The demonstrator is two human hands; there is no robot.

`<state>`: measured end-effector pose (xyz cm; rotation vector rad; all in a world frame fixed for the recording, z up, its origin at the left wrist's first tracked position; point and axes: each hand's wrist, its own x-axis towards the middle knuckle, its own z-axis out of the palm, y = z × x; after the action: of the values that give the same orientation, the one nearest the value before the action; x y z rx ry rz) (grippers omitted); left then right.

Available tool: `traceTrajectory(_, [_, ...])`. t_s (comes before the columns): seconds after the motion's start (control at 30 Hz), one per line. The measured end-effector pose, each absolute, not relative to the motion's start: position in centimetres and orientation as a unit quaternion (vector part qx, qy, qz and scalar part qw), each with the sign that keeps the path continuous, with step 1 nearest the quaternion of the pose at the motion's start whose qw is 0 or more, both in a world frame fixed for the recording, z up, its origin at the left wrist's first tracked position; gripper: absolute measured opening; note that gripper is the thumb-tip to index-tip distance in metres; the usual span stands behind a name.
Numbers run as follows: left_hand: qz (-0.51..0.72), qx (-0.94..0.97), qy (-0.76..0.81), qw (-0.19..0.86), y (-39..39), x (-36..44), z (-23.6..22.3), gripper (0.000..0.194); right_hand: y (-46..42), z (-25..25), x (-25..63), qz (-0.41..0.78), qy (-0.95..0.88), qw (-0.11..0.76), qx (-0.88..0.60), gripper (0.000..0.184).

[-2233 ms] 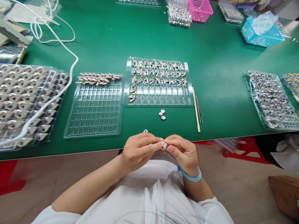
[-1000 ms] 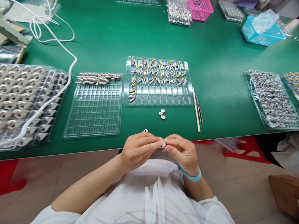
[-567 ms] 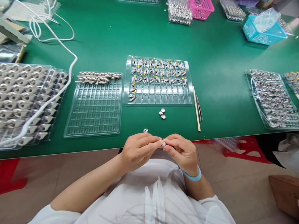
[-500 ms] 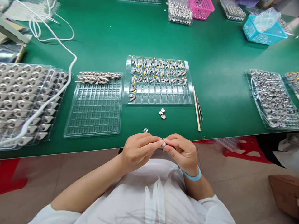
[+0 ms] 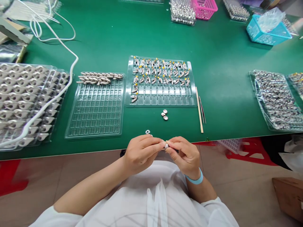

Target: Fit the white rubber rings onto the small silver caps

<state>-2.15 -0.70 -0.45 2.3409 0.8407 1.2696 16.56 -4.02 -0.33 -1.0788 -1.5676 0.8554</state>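
Note:
Just off the table's front edge, my left hand [image 5: 143,153] and my right hand [image 5: 184,155] meet, pinching one small silvery-white part [image 5: 166,145] between their fingertips. Fingers cover most of it, so its full shape is hidden. Beyond my hands lie several small round metal caps [image 5: 164,114] in a cluster. Small white rings [image 5: 147,131] rest close to my left knuckles. Farther up, a clear plastic tray [image 5: 163,100] carries rows of small curved grey pieces with yellow tips [image 5: 155,79]; its lower cells are mostly bare.
A wooden stick [image 5: 199,110] and tweezers [image 5: 202,109] lie right of the tray. Left are a tray with grey metal pieces [image 5: 100,78], stacked trays of grey shells [image 5: 23,104] and a white cable [image 5: 74,64]. Another full tray [image 5: 276,99], a blue basket [image 5: 267,36] and a pink basket [image 5: 204,8] stand rightward.
Both hands stay nearly in place, still pinching the small part, with only a slight shift of the fingers. The things on the table have not moved.

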Motion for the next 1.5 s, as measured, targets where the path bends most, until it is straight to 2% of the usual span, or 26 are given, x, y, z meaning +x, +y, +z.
traceTrajectory(0.2, [0.467,0.812,0.296,0.188,-0.8,-2.0,-0.7,0.023,-4.2,-0.4,16.3,0.307,-0.677,0.500,-0.445,0.030])
traceTrajectory(0.33, [0.457,0.814,0.298,0.197,-1.0,-2.0,-0.8,0.034,-4.3,-0.4,16.2,0.289,-0.685,0.499,-0.445,0.029])
traceTrajectory(0.53, [0.462,0.820,0.288,0.179,-0.9,-2.0,-1.1,0.036,-4.5,-0.2,15.6,0.273,-0.677,0.491,-0.476,0.025])
traceTrajectory(0.83, [0.484,0.808,0.293,0.163,-0.8,-1.6,-1.3,0.033,-4.9,-0.3,15.1,0.318,-0.639,0.493,-0.497,0.025])
traceTrajectory(1.07, [0.490,0.802,0.291,0.180,-0.8,-1.6,-1.1,0.030,-4.6,-0.3,15.4,0.410,-0.605,0.475,-0.491,0.026])
traceTrajectory(1.3, [0.490,0.801,0.294,0.177,-1.0,-1.4,-1.3,0.033,-4.2,0.0,15.6,0.309,-0.690,0.448,-0.478,0.026])
traceTrajectory(1.5, [0.477,0.803,0.312,0.176,-1.4,-1.4,-1.3,0.040,-4.1,0.2,15.5,0.273,-0.704,0.463,-0.464,0.026])
